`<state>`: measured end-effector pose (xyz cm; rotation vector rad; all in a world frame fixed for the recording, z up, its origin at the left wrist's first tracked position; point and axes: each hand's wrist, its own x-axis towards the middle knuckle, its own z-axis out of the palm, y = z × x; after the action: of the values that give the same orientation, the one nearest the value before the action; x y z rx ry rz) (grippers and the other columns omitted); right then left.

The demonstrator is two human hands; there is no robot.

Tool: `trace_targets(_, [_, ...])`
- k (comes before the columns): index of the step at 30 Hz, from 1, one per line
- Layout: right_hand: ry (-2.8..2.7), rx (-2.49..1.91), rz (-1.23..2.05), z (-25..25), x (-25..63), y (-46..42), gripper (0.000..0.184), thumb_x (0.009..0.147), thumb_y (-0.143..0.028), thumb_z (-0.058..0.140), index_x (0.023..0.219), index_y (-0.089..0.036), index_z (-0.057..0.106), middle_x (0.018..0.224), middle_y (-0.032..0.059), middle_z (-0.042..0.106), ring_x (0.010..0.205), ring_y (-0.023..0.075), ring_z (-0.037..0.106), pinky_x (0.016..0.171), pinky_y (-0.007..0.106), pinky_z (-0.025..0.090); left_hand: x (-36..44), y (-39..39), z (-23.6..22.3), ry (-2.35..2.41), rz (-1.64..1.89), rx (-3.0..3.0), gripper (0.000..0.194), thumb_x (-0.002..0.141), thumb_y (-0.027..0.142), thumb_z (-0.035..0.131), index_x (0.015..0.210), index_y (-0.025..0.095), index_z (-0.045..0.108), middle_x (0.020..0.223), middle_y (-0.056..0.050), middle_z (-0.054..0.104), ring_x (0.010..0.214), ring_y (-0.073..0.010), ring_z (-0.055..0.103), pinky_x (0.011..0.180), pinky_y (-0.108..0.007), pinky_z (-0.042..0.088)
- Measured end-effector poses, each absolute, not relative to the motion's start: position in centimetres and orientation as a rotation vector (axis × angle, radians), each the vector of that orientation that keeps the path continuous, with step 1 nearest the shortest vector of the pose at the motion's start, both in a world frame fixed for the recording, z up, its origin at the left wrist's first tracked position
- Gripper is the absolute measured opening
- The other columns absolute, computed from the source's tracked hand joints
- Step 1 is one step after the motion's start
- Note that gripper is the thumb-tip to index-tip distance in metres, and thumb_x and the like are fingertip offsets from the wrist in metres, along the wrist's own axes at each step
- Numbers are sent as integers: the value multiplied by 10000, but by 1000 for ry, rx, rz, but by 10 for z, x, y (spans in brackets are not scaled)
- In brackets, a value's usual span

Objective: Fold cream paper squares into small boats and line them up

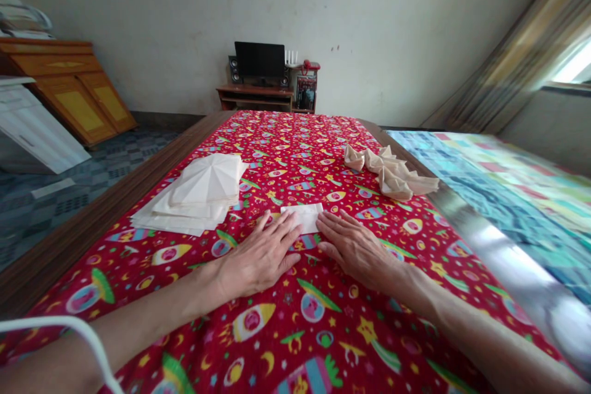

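A small folded piece of white paper [305, 217] lies flat on the red patterned cloth [295, 163], in the middle in front of me. My left hand [263, 252] rests palm down with its fingers stretched out, the fingertips over the paper's left edge. On the other side, my right hand [353, 246] lies flat too, its fingertips touching the paper's right edge. A stack of creased paper sheets [203, 188] sits to the left. Several folded paper shapes [392, 172] with pointed tips stand together at the right.
The cloth covers a long table with a dark wooden edge [184, 141]. A bed [498, 197] adjoins on the right. A white cable [87, 338] loops in at lower left. Beyond the table stand a monitor [260, 60] and a desk [253, 93]; a wooden cabinet [74, 92] is at left.
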<state>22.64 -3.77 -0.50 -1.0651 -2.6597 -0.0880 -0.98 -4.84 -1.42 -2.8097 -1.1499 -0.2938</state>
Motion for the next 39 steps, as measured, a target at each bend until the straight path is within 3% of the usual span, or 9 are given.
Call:
trace_targets(4, [-2651,-1065,-187,-4,218,-21,371,947,-325,411,1205,-110,569,1266,171,566,1227,265,485,1022,462,402,3,-39,-12,-1203,-229,-2750,520,933,436,373,1326,99,414,1447,-214,330,1377,-327,231,1078,-547,250])
trace_targets(10, [-2626,-1147,-278,-11,218,-2,400,947,-333,404,1201,-71,567,1279,187,551,1246,267,462,1046,429,371,3,-37,-10,-1205,-192,-2742,535,937,432,355,1346,88,392,1455,-225,307,1379,-331,221,1081,-545,243])
trace_targets(14, [-2635,-1182,-253,-16,223,-14,451,945,-350,401,1274,-63,514,1329,190,504,1282,276,414,1049,445,366,-10,-45,-11,-1172,-195,-2755,511,953,424,322,1376,141,369,1473,-181,299,1379,-302,238,1081,-516,262])
trace_targets(20, [-2615,-1189,-217,-10,228,-43,391,933,-364,425,1213,-126,558,1289,167,541,1239,280,454,1004,441,405,-29,-53,-13,-1081,-283,-2830,435,958,386,360,1362,231,399,1462,-85,359,1363,-234,297,1094,-468,278])
trace_targets(26, [-2380,-1294,-114,-13,226,-31,198,903,-308,489,978,-170,609,907,93,671,854,205,610,760,326,474,-23,-42,-12,-1033,-658,-2868,301,948,248,396,1127,158,620,1219,-90,610,1182,-198,521,1040,-381,390])
trace_targets(28, [-2248,-1371,-84,-16,226,-20,243,854,-346,560,1018,-168,589,932,92,669,834,199,612,745,312,458,-19,-35,-11,-1039,-780,-2876,277,942,224,401,1021,142,654,1068,-80,672,1056,-181,590,970,-343,446])
trace_targets(31, [-2177,-1515,117,-16,222,-7,259,792,-438,609,891,-199,602,848,39,671,733,166,606,651,265,425,-15,-27,-11,-1079,-862,-2889,273,940,212,398,893,145,659,910,-61,681,904,-165,618,879,-318,481])
trace_targets(35, [-2104,-1649,422,-11,217,-6,201,755,-376,622,665,-200,588,639,-23,624,585,128,554,540,228,357,-14,-26,-15,-1081,-961,-2891,264,936,189,404,839,156,648,888,-52,655,876,-150,599,851,-296,481])
trace_targets(39, [-1939,-1464,515,-6,218,-11,169,784,-308,574,664,-188,578,587,-33,584,543,107,520,523,210,365,-14,-26,-10,-1085,-1066,-2778,204,919,172,434,952,167,635,985,-56,612,970,-161,563,903,-311,471])
